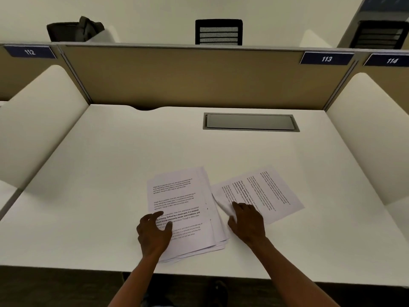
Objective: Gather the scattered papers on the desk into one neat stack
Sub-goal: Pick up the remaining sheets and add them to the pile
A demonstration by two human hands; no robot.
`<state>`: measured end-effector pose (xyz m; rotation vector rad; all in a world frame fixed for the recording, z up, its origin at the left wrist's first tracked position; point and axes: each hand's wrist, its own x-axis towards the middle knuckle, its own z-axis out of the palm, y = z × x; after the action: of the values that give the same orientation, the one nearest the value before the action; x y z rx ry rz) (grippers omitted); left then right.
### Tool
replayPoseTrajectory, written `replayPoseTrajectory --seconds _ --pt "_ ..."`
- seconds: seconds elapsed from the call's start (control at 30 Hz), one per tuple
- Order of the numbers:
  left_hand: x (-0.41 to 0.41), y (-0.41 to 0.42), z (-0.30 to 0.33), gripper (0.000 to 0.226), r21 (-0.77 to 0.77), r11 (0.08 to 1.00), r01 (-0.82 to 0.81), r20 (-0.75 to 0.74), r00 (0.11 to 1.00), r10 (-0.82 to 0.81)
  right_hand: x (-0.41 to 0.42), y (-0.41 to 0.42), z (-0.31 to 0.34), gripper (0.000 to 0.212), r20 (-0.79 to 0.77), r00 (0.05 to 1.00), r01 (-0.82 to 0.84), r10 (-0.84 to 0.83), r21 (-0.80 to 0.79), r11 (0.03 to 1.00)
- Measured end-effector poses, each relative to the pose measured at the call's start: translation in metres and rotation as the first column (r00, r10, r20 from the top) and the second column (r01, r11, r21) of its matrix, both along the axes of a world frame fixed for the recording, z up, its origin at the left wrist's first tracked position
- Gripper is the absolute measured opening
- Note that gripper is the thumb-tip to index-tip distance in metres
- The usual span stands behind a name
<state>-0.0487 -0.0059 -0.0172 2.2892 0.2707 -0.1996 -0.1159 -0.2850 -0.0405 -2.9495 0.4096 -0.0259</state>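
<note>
A loose pile of printed sheets [186,200] lies near the front middle of the white desk [110,162], its edges fanned out and uneven on the right. My left hand [153,232] rests flat on the pile's lower left part, fingers spread. To the right lies a single printed sheet [263,191], turned at an angle, its near left corner lifted and creased. My right hand [247,220] pinches that corner between thumb and fingers. The sheet's left edge nearly touches the pile.
A grey cable-port lid [250,121] is set into the desk at the back right. A tan partition [177,78] closes the back, white side dividers [39,120] flank the desk. Beyond the partition I see a black chair back [218,32] and a dark bag [74,29].
</note>
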Motion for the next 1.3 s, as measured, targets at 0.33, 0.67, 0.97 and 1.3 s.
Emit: replayPoseTrajectory --seconds 0.33,0.67,0.97,1.3 --pt "-0.007 -0.031 0.025 0.041 -0.173 0.98 0.098 0.073 0.994 -0.087 -0.007 -0.029 0.026 0.018 0.291 0.933 0.157 -0.213 0.206 0.966" --pt "0.015 -0.051 0.039 0.082 -0.773 0.434 -0.462 -0.613 0.719 -0.326 -0.042 0.022 0.07 0.026 0.427 0.891 -0.297 0.152 0.297 0.907" --pt "0.022 -0.015 0.036 0.052 -0.826 0.523 -0.21 -0.468 0.772 -0.43 -0.047 0.041 0.049 0.043 0.305 0.908 -0.417 0.289 0.567 0.71" --pt "0.017 0.024 0.021 0.053 -0.895 0.403 -0.191 -0.36 0.842 -0.401 0.005 0.052 0.042 0.059 -0.381 0.876 0.38 -0.296 0.923 -0.062"
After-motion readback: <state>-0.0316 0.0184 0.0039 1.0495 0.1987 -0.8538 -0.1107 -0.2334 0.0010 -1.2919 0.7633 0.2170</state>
